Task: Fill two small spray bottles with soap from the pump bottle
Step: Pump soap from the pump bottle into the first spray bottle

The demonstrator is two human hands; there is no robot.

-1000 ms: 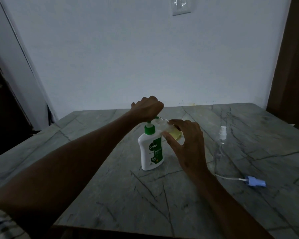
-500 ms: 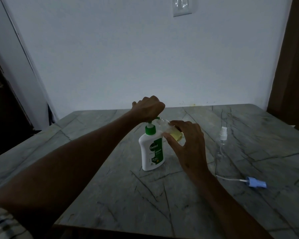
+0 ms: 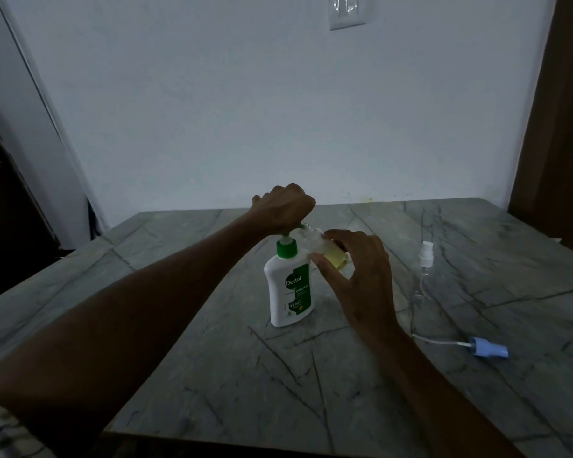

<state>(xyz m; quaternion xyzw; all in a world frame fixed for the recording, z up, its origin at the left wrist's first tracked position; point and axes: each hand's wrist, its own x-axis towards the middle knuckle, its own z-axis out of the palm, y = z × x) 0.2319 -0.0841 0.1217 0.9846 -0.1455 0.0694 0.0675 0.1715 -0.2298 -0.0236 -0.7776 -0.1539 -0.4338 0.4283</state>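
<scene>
The left hand (image 3: 286,206) is still pressing down, fingers curled over the pump bottle (image 3: 290,285) head. The right hand (image 3: 358,269) keeps pinching the small spray bottle (image 3: 331,256), tilted just under the nozzle. Little has shifted over the last second; yellow soap is collecting inside. The second bottle (image 3: 424,272) is standing untouched, well right of that hand.

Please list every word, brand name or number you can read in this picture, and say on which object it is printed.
"Dettol": on the green label of the pump bottle.
"ORIGINAL": same label, below the brand.
"99.99%": same label, lower; blurred, so uncertain.
Smaller print on that label: too small to read.
Nothing else carries readable text.
</scene>
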